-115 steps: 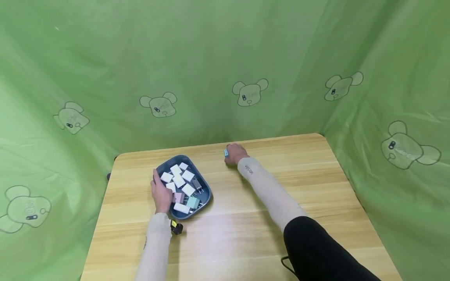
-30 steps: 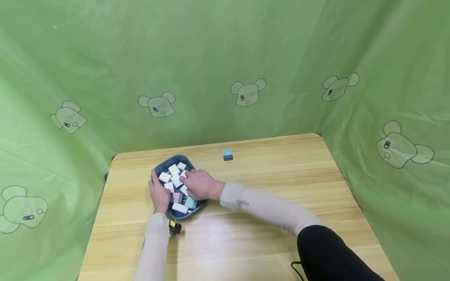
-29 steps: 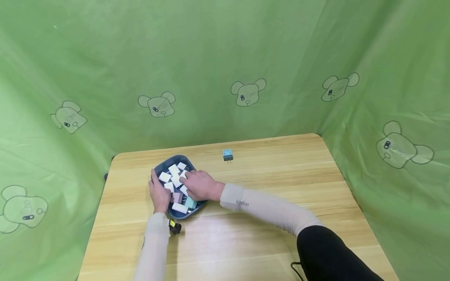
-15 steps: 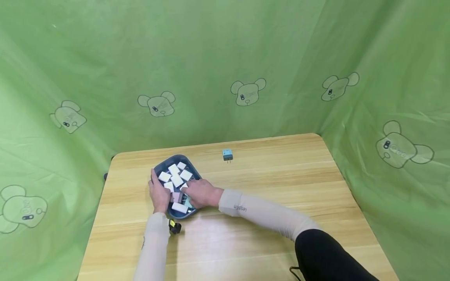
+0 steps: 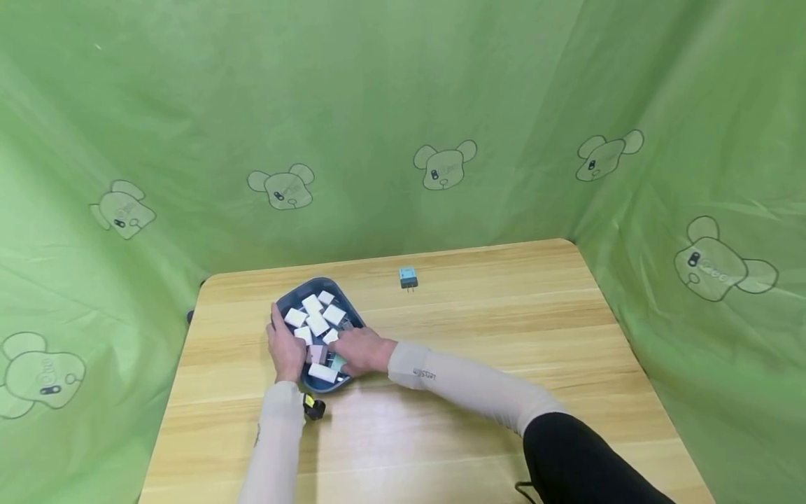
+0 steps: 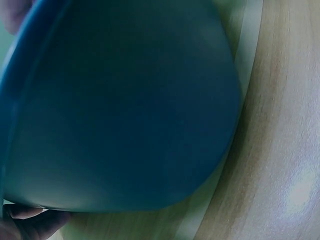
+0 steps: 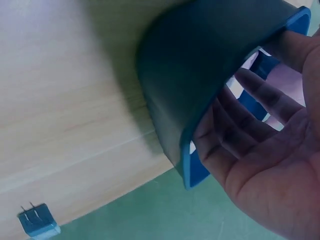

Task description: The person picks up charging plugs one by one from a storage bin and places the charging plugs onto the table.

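A dark blue plastic bin (image 5: 306, 285) stands on the table's left half, filled with plug-in chargers: several white chargers (image 5: 317, 323), a lilac charger (image 5: 317, 354) and a mint-green charger (image 5: 338, 362). My left hand (image 5: 286, 350) grips the bin's left side; the left wrist view is mostly bin wall (image 6: 125, 110), with fingers at its left edge. Over the right rim reaches my right hand (image 5: 363, 351), fingers loosely bent inside, beside the mint-green charger. In the right wrist view that hand (image 7: 260, 145) shows no charger between thumb and fingers; some fingertips are hidden by the bin wall (image 7: 195, 65).
A light-blue and dark charger (image 5: 408, 276) lies alone near the wooden table's (image 5: 478, 329) back edge, prongs toward me. Green curtain (image 5: 371, 140) with mouse-head drawings hangs behind and at both sides. A black wrist camera (image 5: 315, 408) sits by the left wrist.
The right hand first set the light-blue charger at the back edge, then went into the bin. Over the last second it has shifted toward the bin's near right corner. The left hand stays put.
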The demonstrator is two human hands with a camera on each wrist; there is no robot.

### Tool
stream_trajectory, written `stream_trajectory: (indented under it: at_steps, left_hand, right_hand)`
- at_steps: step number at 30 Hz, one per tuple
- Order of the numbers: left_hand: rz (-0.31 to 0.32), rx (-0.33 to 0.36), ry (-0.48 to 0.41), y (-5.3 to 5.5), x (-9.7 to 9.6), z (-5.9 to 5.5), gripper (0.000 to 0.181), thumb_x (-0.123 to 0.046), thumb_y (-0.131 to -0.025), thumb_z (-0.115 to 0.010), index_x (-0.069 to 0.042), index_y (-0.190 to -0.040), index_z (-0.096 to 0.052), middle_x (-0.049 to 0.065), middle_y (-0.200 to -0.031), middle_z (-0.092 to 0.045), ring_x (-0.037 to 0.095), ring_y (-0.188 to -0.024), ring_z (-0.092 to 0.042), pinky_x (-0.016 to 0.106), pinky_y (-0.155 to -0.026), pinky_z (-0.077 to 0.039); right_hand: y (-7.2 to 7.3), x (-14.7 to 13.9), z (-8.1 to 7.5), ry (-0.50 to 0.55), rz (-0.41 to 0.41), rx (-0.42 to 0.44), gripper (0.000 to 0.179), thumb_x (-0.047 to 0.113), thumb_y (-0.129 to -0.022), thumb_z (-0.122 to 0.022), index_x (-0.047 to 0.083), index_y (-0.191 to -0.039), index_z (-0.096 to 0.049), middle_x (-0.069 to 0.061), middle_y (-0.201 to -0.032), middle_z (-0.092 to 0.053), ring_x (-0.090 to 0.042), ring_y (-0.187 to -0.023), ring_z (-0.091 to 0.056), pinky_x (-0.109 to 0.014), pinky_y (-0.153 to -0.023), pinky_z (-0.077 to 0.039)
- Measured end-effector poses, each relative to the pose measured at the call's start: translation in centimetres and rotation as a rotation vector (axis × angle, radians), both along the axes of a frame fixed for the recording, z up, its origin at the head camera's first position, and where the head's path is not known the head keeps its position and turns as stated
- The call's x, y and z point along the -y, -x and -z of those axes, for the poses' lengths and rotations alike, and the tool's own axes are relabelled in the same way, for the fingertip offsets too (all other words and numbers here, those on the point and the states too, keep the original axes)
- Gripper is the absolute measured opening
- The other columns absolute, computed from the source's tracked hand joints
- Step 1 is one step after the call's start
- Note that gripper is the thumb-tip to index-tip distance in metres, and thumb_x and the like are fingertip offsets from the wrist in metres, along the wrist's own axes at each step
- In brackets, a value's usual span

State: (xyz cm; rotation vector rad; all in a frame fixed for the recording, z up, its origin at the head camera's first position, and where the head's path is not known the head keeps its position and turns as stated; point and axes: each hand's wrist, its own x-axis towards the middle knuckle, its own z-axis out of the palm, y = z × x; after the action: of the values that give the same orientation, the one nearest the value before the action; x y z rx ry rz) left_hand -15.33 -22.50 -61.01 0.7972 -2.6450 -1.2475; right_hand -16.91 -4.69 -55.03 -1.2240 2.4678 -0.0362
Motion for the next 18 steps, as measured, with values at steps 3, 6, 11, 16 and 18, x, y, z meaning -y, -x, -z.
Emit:
stream_trajectory:
  at_steps: [3, 6, 11, 16, 18]
  left_hand:
    - [0.001, -0.006, 0.001, 0.01, 0.01, 0.16, 0.107, 0.016, -0.075, -0.053, -0.018, -0.165, -0.007, 0.032, -0.153, -0.036, 0.049, -0.129, -0.048, 0.058, -0.118, -0.039]
    - [-0.002, -0.015, 0.004, 0.05, 0.03, 0.24, 0.107, 0.016, -0.075, -0.053, -0.018, -0.165, -0.007, 0.032, -0.152, -0.036, 0.049, -0.128, -0.049, 0.059, -0.117, -0.039]
    - [-0.001, -0.01, 0.005, 0.06, 0.02, 0.27, 0.106, 0.016, -0.076, -0.053, -0.018, -0.165, -0.007, 0.032, -0.153, -0.036, 0.049, -0.127, -0.05, 0.059, -0.116, -0.04]
    - [0.0, -0.015, 0.005, 0.06, 0.0, 0.24, 0.106, 0.016, -0.076, -0.053, -0.018, -0.165, -0.007, 0.032, -0.152, -0.036, 0.049, -0.127, -0.05, 0.059, -0.116, -0.04]
    - [0.0, -0.016, 0.008, 0.09, -0.01, 0.26, 0.106, 0.015, -0.076, -0.053, -0.018, -0.165, -0.007, 0.032, -0.152, -0.036, 0.049, -0.127, -0.05, 0.059, -0.116, -0.04]
  right_hand:
    - [0.17, 0.09, 0.15, -0.015, 0.023, 0.03, 0.044, 0.034, -0.088, -0.076, 0.021, -0.13, -0.068, -0.001, -0.109, -0.071, -0.015, -0.093, -0.064, -0.03, -0.075, -0.057]
    - [0.28, 0.2, 0.18, -0.028, 0.037, 0.049, 0.041, 0.035, -0.088, -0.076, 0.021, -0.127, -0.069, 0.001, -0.104, -0.072, -0.014, -0.09, -0.063, -0.028, -0.073, -0.056]
    - [0.34, 0.49, 0.37, -0.046, 0.048, 0.074, 0.043, 0.035, -0.088, -0.076, 0.022, -0.129, -0.068, 0.002, -0.104, -0.072, -0.013, -0.091, -0.062, -0.028, -0.076, -0.055]
    - [0.46, 0.8, 0.89, -0.041, 0.065, 0.088, 0.046, 0.033, -0.086, -0.079, 0.025, -0.129, -0.069, 0.002, -0.111, -0.073, -0.015, -0.099, -0.063, -0.033, -0.084, -0.057]
    - [0.52, 0.94, 1.04, -0.038, 0.068, 0.079, 0.045, 0.032, -0.084, -0.081, 0.025, -0.127, -0.07, 0.002, -0.111, -0.073, -0.015, -0.099, -0.064, -0.034, -0.084, -0.058]
